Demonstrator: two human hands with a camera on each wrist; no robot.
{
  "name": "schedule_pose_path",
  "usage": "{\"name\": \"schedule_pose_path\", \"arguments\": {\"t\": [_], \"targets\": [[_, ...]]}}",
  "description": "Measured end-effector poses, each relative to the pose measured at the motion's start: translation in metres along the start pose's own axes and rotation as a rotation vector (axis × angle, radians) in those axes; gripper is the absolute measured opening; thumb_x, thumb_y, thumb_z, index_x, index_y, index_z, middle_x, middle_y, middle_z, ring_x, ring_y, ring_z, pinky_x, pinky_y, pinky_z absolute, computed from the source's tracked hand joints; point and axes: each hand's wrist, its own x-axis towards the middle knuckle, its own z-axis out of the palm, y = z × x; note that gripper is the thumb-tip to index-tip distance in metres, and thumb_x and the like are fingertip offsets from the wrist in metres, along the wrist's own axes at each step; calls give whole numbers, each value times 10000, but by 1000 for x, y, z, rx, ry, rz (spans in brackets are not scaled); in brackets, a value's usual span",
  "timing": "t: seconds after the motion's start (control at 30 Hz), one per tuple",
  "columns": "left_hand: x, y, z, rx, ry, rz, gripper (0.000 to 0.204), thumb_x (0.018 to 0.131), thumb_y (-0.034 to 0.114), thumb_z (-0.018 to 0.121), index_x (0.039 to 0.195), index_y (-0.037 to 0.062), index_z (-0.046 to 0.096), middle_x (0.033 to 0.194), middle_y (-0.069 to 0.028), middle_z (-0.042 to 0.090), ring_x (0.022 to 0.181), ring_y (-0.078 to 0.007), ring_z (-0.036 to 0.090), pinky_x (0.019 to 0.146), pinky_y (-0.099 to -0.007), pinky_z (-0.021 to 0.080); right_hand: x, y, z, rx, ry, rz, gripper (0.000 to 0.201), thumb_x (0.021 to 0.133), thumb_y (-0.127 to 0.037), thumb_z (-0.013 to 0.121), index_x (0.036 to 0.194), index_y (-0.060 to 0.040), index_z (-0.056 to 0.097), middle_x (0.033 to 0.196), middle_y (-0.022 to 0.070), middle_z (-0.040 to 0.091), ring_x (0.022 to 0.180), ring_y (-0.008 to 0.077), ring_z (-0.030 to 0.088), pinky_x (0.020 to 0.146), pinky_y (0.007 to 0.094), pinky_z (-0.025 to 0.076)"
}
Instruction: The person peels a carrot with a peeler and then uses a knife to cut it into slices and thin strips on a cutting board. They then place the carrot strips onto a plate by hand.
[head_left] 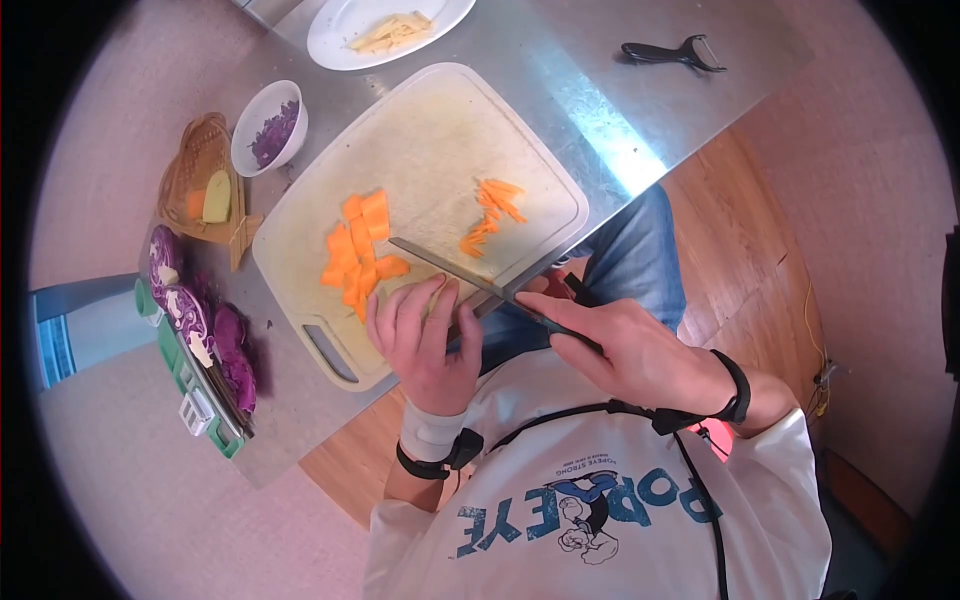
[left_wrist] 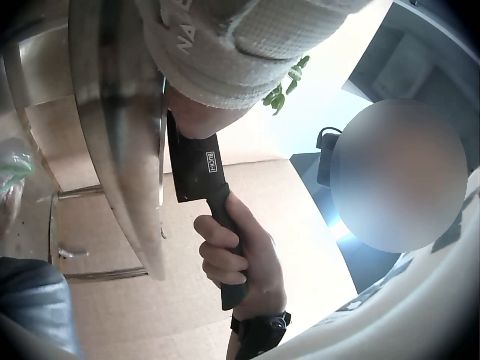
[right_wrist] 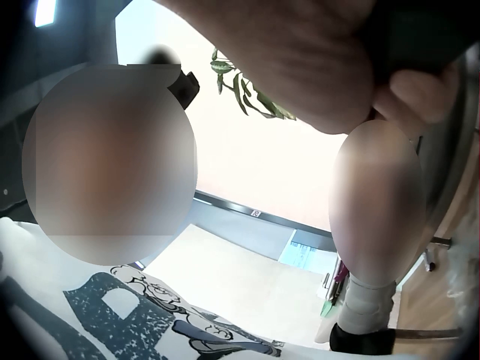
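Observation:
My right hand grips the black handle of a kitchen knife; its dark broad blade shows in the left wrist view. The blade slants over the near edge of the white cutting board. My left hand is bent over the same edge, fingertips right beside the blade. I cannot tell what lies beneath those fingers. Flat orange carrot pieces lie on the board beyond the left hand. Thin carrot strips lie in a small heap past the blade.
A plate of pale strips and a bowl of shredded purple cabbage stand behind the board. A wicker basket, cut purple cabbage and a green-white slicer are at left. A black peeler lies far right.

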Motion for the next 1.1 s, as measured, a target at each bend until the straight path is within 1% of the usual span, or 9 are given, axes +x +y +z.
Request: {"name": "schedule_pose_path", "arguments": {"t": [0.13,0.23,0.53,0.57,0.8,0.87,0.93,1.0,1.1], "targets": [[-2,-2,-1,-7,-11,-3,281,865,98,765,1146,95,761,1227,-25,705,1186,-274,612,1197,-548,325,-1,-6,-6,-14,-80,99,512,1003,-45,581,1514,-36,550,848,242,685,696,398,688,704,426,551],[0,-1,-1,-5,-4,-7,277,864,93,764,1140,101,761,1221,-25,705,1179,-274,614,1195,-541,329,-1,-1,-1,10,28,7,463,1012,-95,627,1456,26,576,697,253,639,643,419,661,639,455,525],[6,4,0,-4,11,8,225,856,51,764,1075,101,770,1187,-37,706,1163,-294,619,1190,-541,347,19,18,-16,38,89,-103,414,1010,-98,635,1415,-9,629,736,254,659,706,446,675,662,449,530],[6,4,0,-4,12,6,221,856,51,765,1072,100,769,1185,-36,705,1160,-294,620,1188,-541,348,20,6,-30,-76,-46,33,445,1071,-48,541,1515,-16,542,960,170,796,859,304,784,816,349,591],[15,9,2,-3,34,23,190,861,60,766,1048,91,777,1169,-30,711,1141,-291,622,1173,-536,355,18,0,-38,-75,-22,73,450,1070,-57,543,1519,-20,541,936,151,799,849,284,787,804,363,597],[20,11,4,-3,36,38,185,860,66,769,1044,89,779,1170,-31,712,1139,-292,621,1172,-537,356,13,12,-24,-15,150,-151,454,987,-77,658,1434,-9,612,806,251,682,705,432,664,661,469,525],[26,12,7,-1,36,53,181,859,72,771,1039,86,781,1170,-32,713,1137,-293,619,1170,-538,357,9,15,-21,-98,167,-192,481,968,-83,682,1440,-18,612,807,215,692,708,406,671,653,479,525],[30,11,14,20,31,68,169,855,86,777,1024,79,776,1164,-43,709,1129,-300,617,1172,-550,355,6,16,-21,-240,134,-148,513,997,-60,645,1504,-39,569,909,119,766,789,304,758,720,396,589],[36,10,23,28,20,96,153,851,91,780,1003,75,769,1149,-55,698,1123,-300,615,1175,-564,355,3,15,-20,-305,198,-191,537,970,-76,687,1498,-69,588,818,116,717,715,324,710,660,418,564]]}}
